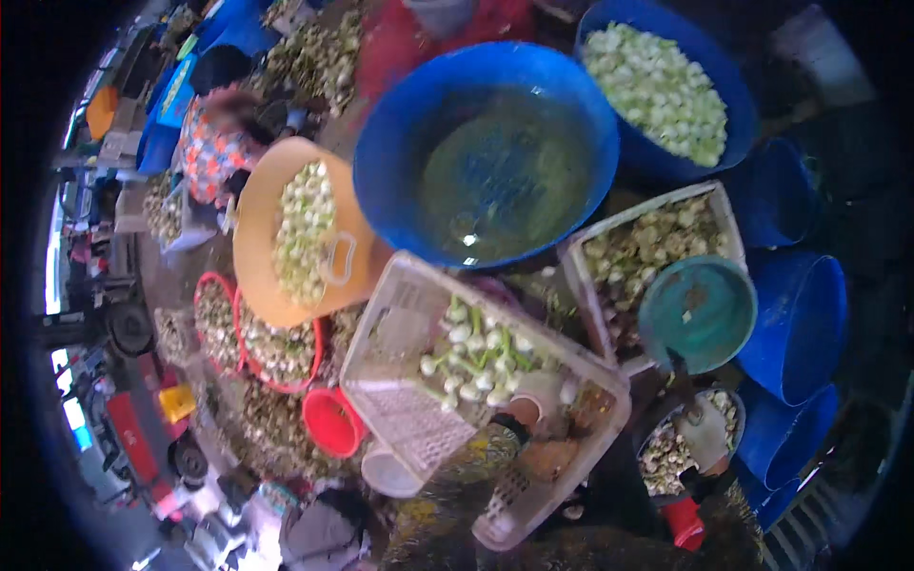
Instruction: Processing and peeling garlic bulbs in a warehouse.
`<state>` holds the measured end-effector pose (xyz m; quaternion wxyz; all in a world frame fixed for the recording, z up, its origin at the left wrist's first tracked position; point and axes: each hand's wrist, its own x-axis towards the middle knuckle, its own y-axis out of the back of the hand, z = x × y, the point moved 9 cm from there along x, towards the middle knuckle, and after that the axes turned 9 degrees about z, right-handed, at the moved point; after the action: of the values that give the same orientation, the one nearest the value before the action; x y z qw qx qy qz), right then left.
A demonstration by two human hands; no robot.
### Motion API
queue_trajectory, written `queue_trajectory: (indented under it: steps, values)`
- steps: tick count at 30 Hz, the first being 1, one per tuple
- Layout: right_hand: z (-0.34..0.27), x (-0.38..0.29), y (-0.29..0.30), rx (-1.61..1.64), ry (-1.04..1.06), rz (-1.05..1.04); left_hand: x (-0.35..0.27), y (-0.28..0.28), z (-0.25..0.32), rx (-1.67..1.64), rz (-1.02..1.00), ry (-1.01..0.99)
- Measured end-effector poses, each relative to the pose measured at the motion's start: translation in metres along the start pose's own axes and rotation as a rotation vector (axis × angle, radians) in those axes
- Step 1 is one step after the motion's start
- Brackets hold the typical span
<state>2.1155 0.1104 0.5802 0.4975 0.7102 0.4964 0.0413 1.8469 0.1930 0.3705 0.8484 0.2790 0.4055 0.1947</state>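
My left hand point(548, 400), in a pale glove and blurred, is inside a white plastic crate point(418, 400). Just beyond its fingers lie peeled white bulbs with green stems point(478, 353), apparently fresh garlic. Whether the fingers hold a bulb cannot be told. My right hand point(703, 437), also in a pale glove, is over a bucket of unpeeled bulbs point(660, 460). A dark, narrow, blade-like tool point(678, 367) rises beside that hand, in front of a green basin point(703, 307). Its lower end is unclear, as is the right hand's grip.
A blue tub of water point(500, 164) stands ahead, with a blue tub of peeled bulbs point(653, 93) behind it. An orange tub point(264, 235) is to the left, near a seated person point(214, 143). A crate of unpeeled bulbs point(650, 239) and blue barrels point(792, 328) are rightward.
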Motion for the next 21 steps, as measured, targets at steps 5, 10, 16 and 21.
queue_trajectory:
  steps: [5, 10, 16, 21]
  values:
    - [-0.004, -0.010, 0.015, 0.039, 0.031, 0.035, 0.009, -0.013, -0.052, 0.044, -0.059, 0.204]
    - [-0.047, -0.014, 0.055, 0.016, 0.055, 0.091, -0.088, 0.095, -0.018, -0.385, 0.089, 0.253]
    - [-0.130, -0.020, 0.037, 0.046, 0.322, -0.026, -0.175, 0.237, 0.061, -1.021, 0.407, 0.205]
    - [-0.216, -0.065, 0.029, -0.052, 0.741, -0.109, -0.178, 0.246, 0.117, -1.079, 0.447, 0.017]
